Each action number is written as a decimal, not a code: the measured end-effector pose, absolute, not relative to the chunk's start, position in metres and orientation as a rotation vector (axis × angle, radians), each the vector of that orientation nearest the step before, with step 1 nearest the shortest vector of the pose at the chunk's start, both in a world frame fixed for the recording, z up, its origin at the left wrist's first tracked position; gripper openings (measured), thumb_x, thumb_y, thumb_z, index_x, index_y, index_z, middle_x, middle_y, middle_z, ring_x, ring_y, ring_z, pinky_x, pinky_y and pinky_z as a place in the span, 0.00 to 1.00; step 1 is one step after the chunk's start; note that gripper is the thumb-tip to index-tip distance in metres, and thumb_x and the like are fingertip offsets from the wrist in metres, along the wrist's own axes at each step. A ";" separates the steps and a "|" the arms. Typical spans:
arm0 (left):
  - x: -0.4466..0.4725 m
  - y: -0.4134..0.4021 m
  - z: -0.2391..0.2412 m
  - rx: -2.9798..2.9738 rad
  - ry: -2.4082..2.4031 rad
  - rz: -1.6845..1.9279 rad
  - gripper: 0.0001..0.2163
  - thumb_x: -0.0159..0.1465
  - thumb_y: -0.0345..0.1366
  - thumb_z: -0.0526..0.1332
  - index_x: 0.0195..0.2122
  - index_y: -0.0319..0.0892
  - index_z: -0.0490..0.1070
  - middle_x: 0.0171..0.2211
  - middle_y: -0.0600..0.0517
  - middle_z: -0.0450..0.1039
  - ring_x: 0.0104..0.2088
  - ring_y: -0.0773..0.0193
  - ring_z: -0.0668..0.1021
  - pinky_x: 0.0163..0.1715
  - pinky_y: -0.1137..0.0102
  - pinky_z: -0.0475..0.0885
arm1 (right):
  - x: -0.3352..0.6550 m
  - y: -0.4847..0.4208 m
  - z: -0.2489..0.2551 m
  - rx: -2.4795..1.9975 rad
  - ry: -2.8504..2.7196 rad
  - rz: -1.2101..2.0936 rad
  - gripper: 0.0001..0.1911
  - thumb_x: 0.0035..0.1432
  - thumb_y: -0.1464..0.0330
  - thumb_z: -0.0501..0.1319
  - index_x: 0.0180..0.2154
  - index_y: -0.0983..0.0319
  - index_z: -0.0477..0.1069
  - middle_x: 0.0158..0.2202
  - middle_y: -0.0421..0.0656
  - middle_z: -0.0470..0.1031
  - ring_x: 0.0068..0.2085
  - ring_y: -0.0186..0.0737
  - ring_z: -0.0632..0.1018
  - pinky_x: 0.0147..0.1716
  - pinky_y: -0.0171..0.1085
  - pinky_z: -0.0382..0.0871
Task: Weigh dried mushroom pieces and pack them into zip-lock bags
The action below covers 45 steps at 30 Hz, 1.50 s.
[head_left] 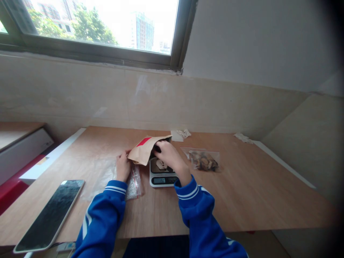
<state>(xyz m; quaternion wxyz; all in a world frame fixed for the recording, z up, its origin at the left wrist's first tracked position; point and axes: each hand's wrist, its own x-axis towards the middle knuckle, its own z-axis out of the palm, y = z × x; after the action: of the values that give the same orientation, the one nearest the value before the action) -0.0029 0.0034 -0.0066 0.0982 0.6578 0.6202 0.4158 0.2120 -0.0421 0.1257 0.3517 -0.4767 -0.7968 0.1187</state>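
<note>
Nearest the camera are two blue sleeves [197,206] with white stripes, coming in from the bottom edge. The left hand [123,166] has its fingers closed on the left end of a brown paper bag [141,152] with a red patch. The bag is held tilted over the tabletop [249,200], its open mouth to the right, just above a small white kitchen scale [162,185]. It looks light, with walls stiff enough to keep their shape yet easy to crease; the closed end seems a good place to hold it, leaving the mouth free. On the scale lie pale slices [161,164], probably dry, light and easily chipped. The right hand [170,154] reaches into the bag's mouth; its fingers are hidden there, so I cannot tell how far they are open or whether they hold anything. Farther right, a clear zip bag [205,160] of brown dried pieces lies flat, likely limp and a little slippery.

The tabletop is wood-toned and smooth-looking. At its left lies a large phone [51,216], then crumpled clear plastic bags [133,182]; white scraps [184,134] sit near the back. Beyond are a red seat [10,195], a bright window [107,32] and plain walls [242,43].
</note>
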 end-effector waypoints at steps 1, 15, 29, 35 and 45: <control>-0.004 0.004 -0.008 1.949 1.837 1.228 0.18 0.58 0.28 0.52 0.49 0.39 0.69 0.46 0.44 0.74 0.47 0.51 0.70 0.49 0.58 0.66 | 0.214 -0.044 0.132 -1.228 -2.070 0.263 0.13 0.55 0.76 0.59 0.43 0.61 0.74 0.44 0.47 0.77 0.46 0.45 0.74 0.47 0.43 0.66; -0.001 0.013 -0.006 1.726 1.985 1.283 0.19 0.63 0.44 0.52 0.47 0.33 0.64 0.44 0.35 0.70 0.50 0.46 0.71 0.50 0.52 0.65 | 0.308 -0.102 0.065 -1.393 -1.447 0.427 0.20 0.59 0.60 0.54 0.50 0.62 0.69 0.45 0.49 0.75 0.37 0.42 0.76 0.40 0.42 0.71; -0.005 -0.064 0.047 2.107 1.983 1.541 0.10 0.62 0.31 0.48 0.37 0.42 0.68 0.35 0.46 0.70 0.40 0.55 0.72 0.44 0.59 0.68 | 0.338 -0.143 -0.042 -1.627 -1.340 0.397 0.20 0.59 0.59 0.55 0.49 0.62 0.64 0.45 0.53 0.74 0.45 0.50 0.76 0.45 0.49 0.71; -0.043 -0.077 -0.002 2.222 1.983 0.999 0.12 0.58 0.40 0.53 0.37 0.41 0.72 0.40 0.41 0.72 0.39 0.50 0.74 0.44 0.55 0.68 | 0.332 -0.147 -0.034 -1.633 -1.378 0.201 0.15 0.60 0.62 0.53 0.46 0.61 0.66 0.44 0.52 0.71 0.47 0.50 0.72 0.47 0.51 0.67; -0.017 -0.099 0.046 1.938 1.853 1.331 0.10 0.60 0.38 0.53 0.38 0.43 0.70 0.36 0.48 0.75 0.33 0.57 0.76 0.37 0.60 0.73 | 0.245 -0.168 0.034 -1.364 -1.527 0.377 0.11 0.62 0.69 0.51 0.42 0.55 0.70 0.43 0.46 0.70 0.49 0.48 0.70 0.51 0.50 0.62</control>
<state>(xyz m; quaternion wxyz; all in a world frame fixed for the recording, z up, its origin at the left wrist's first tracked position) -0.0172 -0.0995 0.0464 0.0742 0.6455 0.6173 0.4436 0.2452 -0.1676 0.0338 0.5056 -0.5653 -0.6328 0.1564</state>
